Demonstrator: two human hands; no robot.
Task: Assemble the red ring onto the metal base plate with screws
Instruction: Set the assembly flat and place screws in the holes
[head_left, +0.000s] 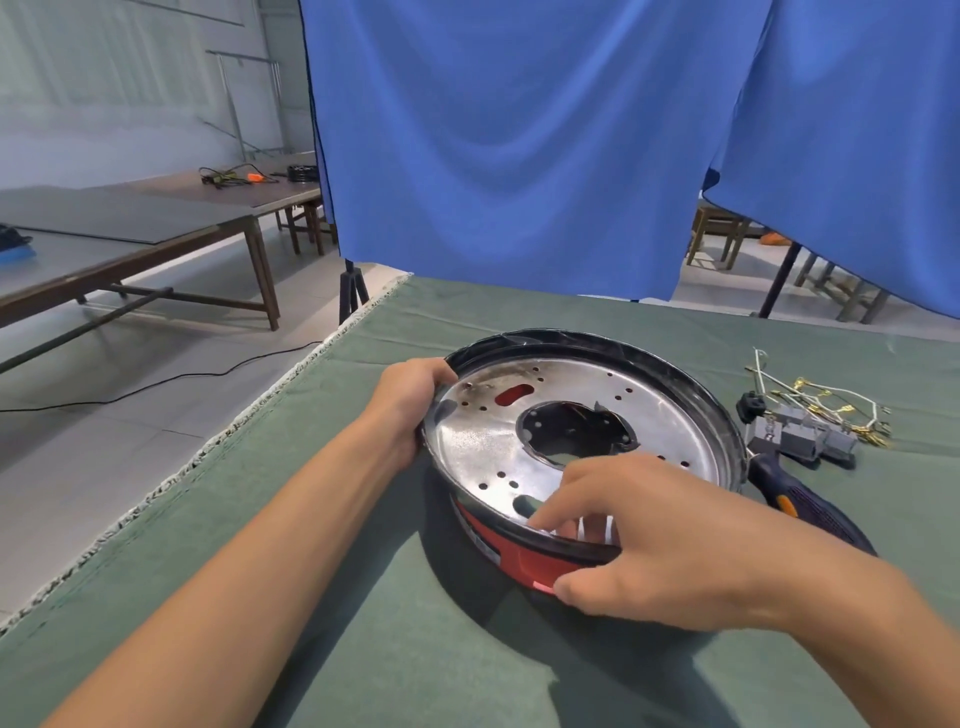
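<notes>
Shiny round metal base plate (483, 441), one red ring (524, 564) beneath; left hand (410, 410) grips its rim, right hand (660, 535) pinches the near edge.

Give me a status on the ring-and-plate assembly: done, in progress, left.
Done: the metal base plate already sits inside the red ring.
In hand: the left hand grips the rim at the far left; the right hand holds the near edge, tilting the assembly up off the green cloth.
Left: no screws show in the plate's holes; the screwdriver lies untouched.
</notes>
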